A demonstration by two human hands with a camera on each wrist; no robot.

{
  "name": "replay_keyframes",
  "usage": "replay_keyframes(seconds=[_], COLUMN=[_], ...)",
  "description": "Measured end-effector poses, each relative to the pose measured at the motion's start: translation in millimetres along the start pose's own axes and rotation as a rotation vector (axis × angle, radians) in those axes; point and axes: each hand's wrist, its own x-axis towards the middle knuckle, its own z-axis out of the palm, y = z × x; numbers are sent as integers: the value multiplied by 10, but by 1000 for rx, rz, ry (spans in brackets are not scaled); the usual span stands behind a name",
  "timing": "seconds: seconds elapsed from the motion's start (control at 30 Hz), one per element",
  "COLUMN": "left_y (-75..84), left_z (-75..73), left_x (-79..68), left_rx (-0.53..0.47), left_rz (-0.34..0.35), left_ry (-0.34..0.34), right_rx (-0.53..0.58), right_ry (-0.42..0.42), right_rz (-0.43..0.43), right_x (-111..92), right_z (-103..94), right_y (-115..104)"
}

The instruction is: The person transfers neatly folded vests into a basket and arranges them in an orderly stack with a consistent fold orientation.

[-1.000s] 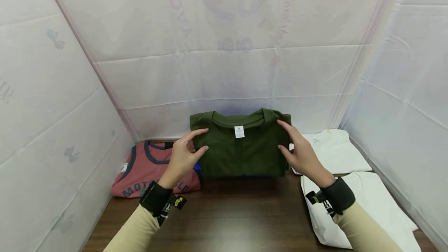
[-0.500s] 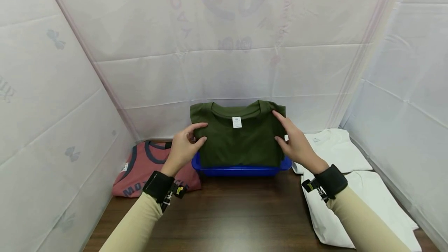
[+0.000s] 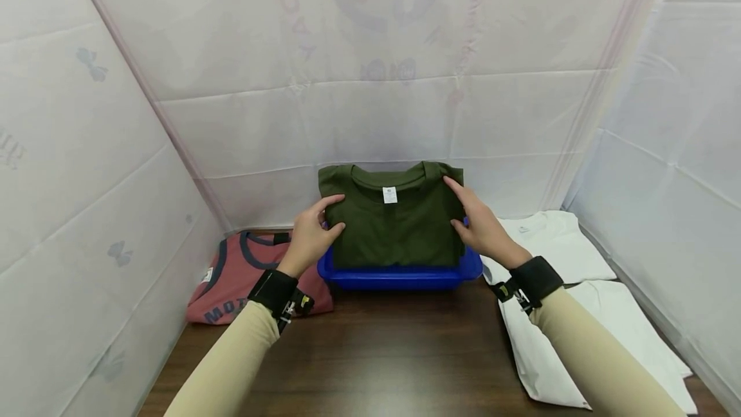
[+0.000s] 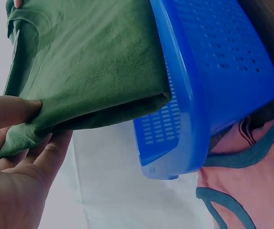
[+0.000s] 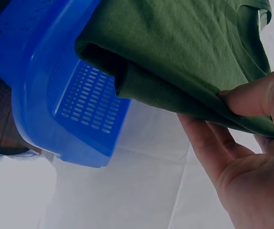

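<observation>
A folded dark green T-shirt [image 3: 393, 230] with a white neck label is held up by both hands, over the blue plastic basket [image 3: 399, 280]. My left hand [image 3: 309, 233] pinches its left side, thumb on the near face and fingers behind, as the left wrist view shows. On the opposite side my right hand [image 3: 483, 224] grips the cloth the same way. In both wrist views the shirt's folded lower edge [image 4: 127, 105] overlaps the basket's opening. Perforated walls of the basket [image 5: 86, 95] show under the shirt; most of its inside is hidden behind the cloth.
A folded red T-shirt [image 3: 231, 282] with dark trim and lettering lies left of the basket. Two folded white garments lie at right: one white shirt [image 3: 556, 253] farther back, one white garment [image 3: 613, 333] nearer. White cloth walls [image 3: 376, 114] enclose the brown wooden table [image 3: 382, 352].
Both hands have carried the green T-shirt away from the person, toward the back wall, and over the basket. The basket's front rim, mostly hidden before, now shows below the shirt.
</observation>
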Motion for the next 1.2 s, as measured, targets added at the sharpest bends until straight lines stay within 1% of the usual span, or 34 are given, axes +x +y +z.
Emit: replay_keyframes(seconds=[0.13,0.23,0.37,0.47,0.6,0.7,0.8,0.93,1.07,1.2], left_y=[-49,-97,-161,-201,-239,-253,-251,-253,-276,-298], left_z=[62,101,145,173,198,219,246,290,321,343], left_x=[72,103,147,181,193,190,195,211,227,241], left_rx=[10,24,50,56,35,13,-1,13,46,63], left_rz=[-1,-17,-77,-132,-191,-221,-230,-229,-253,-270], left_ry=[-3,-23,-71,-109,-154,-181,-205,-222,-242,-277], right_rx=[4,18,25,23,37,45,41,38,43,38], right_ry=[-39,-82,-152,-206,-282,-329,-374,-424,-464,-489], right_rz=[31,72,137,169,218,270,315,363,399,418], right_x=[31,46,64,92,131,152,173,192,199,188], right_z=[31,71,123,154,177,186,206,237,271,315], right_y=[57,117,175,189,188,195,214,228,247,286])
